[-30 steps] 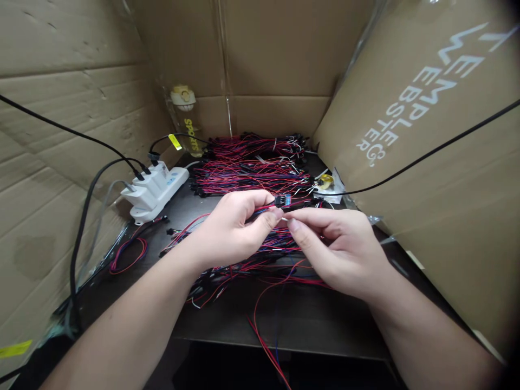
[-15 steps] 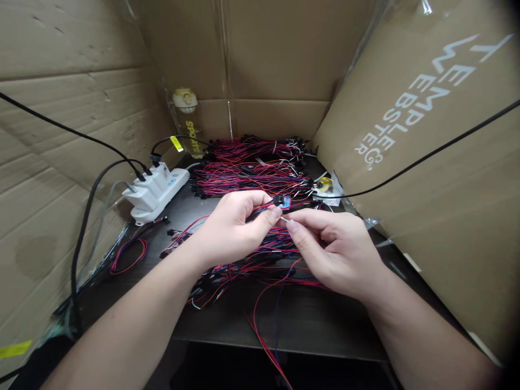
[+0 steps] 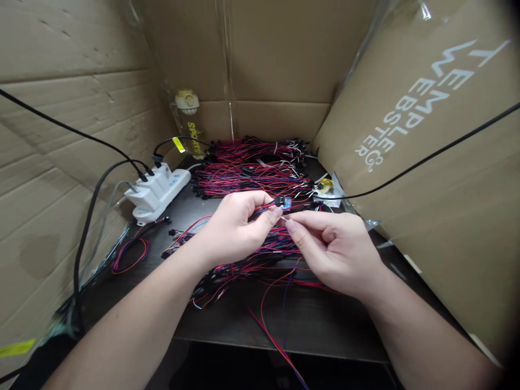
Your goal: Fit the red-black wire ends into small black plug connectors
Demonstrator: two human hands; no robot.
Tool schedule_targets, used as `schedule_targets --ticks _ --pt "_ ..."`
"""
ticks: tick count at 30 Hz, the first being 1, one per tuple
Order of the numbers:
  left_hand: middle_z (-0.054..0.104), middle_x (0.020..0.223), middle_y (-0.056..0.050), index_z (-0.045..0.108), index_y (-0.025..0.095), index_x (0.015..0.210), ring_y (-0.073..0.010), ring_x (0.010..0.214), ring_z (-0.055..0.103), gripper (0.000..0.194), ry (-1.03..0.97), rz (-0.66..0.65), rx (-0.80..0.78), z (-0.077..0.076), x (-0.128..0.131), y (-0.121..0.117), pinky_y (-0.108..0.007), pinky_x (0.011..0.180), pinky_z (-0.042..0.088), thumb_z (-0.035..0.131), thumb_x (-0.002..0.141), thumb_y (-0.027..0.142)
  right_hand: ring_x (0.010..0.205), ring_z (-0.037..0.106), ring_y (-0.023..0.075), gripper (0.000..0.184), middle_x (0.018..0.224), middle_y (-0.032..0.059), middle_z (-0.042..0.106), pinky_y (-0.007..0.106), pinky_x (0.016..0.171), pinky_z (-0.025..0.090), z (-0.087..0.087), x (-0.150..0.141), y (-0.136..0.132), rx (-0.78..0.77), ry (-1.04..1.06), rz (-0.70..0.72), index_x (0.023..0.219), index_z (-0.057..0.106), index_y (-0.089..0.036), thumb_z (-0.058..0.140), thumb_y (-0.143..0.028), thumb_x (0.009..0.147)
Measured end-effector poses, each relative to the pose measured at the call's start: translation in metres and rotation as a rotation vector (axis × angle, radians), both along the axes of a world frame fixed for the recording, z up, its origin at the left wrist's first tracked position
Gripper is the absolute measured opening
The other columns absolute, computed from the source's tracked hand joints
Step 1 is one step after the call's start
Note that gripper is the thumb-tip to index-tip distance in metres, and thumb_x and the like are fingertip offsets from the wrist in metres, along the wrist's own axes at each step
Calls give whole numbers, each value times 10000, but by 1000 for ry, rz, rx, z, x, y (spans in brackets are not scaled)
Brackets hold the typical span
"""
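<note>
My left hand [image 3: 246, 225] pinches a wire harness, its black connector [image 3: 279, 201] showing just above the fingertips with red wire running back under the fingers. A short pale strand [image 3: 283, 218], perhaps a wire end or tie, bridges the two thumbs. My right hand [image 3: 333, 246] grips the far end of this strand between thumb and index finger. Behind the fingertips shows a small blue item [image 3: 287, 202], too small to name. Bundles of red, blue and black wires [image 3: 252, 179] lie behind and below both hands. Loose red and blue wires [image 3: 280, 346] hang over the table's front edge.
A white power strip [image 3: 162, 195] with plugged-in adapters stands at left, near a coiled wire [image 3: 130, 254]. A bottle [image 3: 190, 124] stands at the back. A yellow roll [image 3: 325, 186] lies on a plastic bag at right. Cardboard walls [image 3: 276, 59] enclose the table; a black cable [image 3: 426, 156] crosses at right.
Both hands keep nearly the same pinch on the pale strand. The loose hanging wires have swung slightly to the right, and the whole view has shifted a little.
</note>
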State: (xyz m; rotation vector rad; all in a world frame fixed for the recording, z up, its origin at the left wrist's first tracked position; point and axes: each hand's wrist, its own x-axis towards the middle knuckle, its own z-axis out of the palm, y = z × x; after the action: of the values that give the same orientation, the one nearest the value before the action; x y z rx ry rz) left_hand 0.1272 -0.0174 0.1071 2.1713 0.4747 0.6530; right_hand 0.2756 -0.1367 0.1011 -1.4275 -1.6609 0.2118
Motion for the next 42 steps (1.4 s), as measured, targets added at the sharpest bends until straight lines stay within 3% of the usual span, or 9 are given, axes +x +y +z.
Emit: schedule_targets --ticks 4,20,28,36,42 --pt "533 673 14 605 153 771 -114 639 436 246 -11 8 30 0 0 0 -262 621 371 555 951 312 478 350 71 281 539 -39 421 205 433 309 0 0 1 10 -25 -4 687 634 -151 539 -175 950" --pt "593 708 -3 643 146 819 -121 651 470 239 -35 2 19 -1 1 1 -264 625 380 549 961 314 475 415 79 258 558 -16 541 202 446 367 -1 3 2 30 -48 -11 736 692 -149 545 -179 946" --pt "491 633 29 586 161 758 -106 594 388 236 -31 37 55 -2 1 0 -259 574 334 563 949 299 575 562 126 277 587 8 567 228 551 480 -8 5 3 17 2 -3 709 708 -159 575 -188 951" --pt "625 730 -20 657 144 817 -128 665 507 290 -72 2 -4 0 -1 -2 -269 653 419 544 985 351 710 717 173 221 808 34 769 254 644 587 -5 3 2 88 125 59 924 817 -218 608 -149 945" --pt "631 738 -24 665 149 830 -131 672 520 279 -107 -7 -6 1 -2 -5 -264 651 426 548 987 348 612 683 144 234 717 19 747 227 570 560 -5 4 1 131 65 68 963 823 -212 611 -117 941"
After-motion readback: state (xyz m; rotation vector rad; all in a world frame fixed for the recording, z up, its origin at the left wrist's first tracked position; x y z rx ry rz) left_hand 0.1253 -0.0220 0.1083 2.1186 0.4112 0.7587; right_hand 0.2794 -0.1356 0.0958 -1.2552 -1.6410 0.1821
